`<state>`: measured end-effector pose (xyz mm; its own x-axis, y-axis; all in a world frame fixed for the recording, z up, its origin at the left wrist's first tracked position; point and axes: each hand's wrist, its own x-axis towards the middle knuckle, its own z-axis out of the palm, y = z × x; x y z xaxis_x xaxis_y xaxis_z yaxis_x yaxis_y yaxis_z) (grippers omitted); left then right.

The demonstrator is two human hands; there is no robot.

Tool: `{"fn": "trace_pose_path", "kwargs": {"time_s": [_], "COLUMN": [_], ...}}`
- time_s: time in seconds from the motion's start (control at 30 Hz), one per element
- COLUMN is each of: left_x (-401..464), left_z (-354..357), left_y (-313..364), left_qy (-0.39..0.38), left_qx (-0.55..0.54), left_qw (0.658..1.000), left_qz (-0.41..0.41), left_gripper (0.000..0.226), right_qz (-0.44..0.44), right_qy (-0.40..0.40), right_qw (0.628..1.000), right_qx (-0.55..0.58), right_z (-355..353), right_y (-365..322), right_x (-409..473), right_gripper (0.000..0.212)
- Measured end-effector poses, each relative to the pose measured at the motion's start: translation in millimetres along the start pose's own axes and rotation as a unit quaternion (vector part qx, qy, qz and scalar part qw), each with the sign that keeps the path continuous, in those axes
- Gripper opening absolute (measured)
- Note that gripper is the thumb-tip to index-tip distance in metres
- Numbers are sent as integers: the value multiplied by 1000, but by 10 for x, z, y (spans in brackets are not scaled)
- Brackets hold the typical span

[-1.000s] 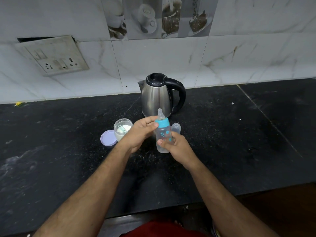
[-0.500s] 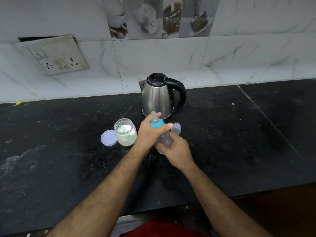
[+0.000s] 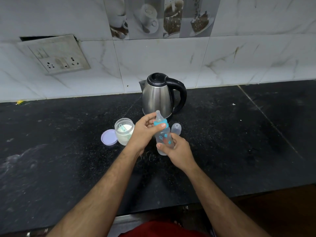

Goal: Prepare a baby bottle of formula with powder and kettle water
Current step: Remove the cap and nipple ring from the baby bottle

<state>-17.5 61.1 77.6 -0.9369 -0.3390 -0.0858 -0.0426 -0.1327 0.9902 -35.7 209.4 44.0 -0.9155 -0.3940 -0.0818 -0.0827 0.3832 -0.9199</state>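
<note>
Bottle: baby bottle point(image 3: 164, 140) upright, held just above the table point(image 3: 68, 168), near side of the kettle point(image 3: 158, 97).
Left grip: left hand point(image 3: 145, 132) clamped on the blue collar point(image 3: 160, 124) under the teat.
Right grip: right hand point(image 3: 177, 149) wrapped round the bottle's lower body.
Powder: open jar point(image 3: 124, 130) just left, lid point(image 3: 109, 137) beside it.
Risk: twisting the collar may tilt the bottle and knock the clear cap point(image 3: 176, 128) to its right.

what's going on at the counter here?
A person is working on a baby bottle over the black counter. The right hand grips its body; the left hand pinches the blue collar. An open powder jar, its lid, a clear cap and the kettle stand nearby.
</note>
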Motion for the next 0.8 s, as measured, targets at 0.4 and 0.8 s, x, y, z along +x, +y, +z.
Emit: {"fn": "trace_pose_path", "kwargs": {"time_s": [0.4, 0.8], "left_x": [-35, 118], "left_z": [-4, 125], "left_y": [-6, -75], "left_qy": [-97, 27], "left_qx": [-9, 52], "left_qw": [995, 998], "left_qz": [-24, 6], "left_gripper": [30, 31], "right_qz": [12, 25], "right_qy": [12, 17], "right_qw": [1000, 1000], "right_qx": [12, -6], "right_z": [-86, -139], "right_y": [47, 171], "right_x": [33, 76], "right_gripper": [29, 40]}}
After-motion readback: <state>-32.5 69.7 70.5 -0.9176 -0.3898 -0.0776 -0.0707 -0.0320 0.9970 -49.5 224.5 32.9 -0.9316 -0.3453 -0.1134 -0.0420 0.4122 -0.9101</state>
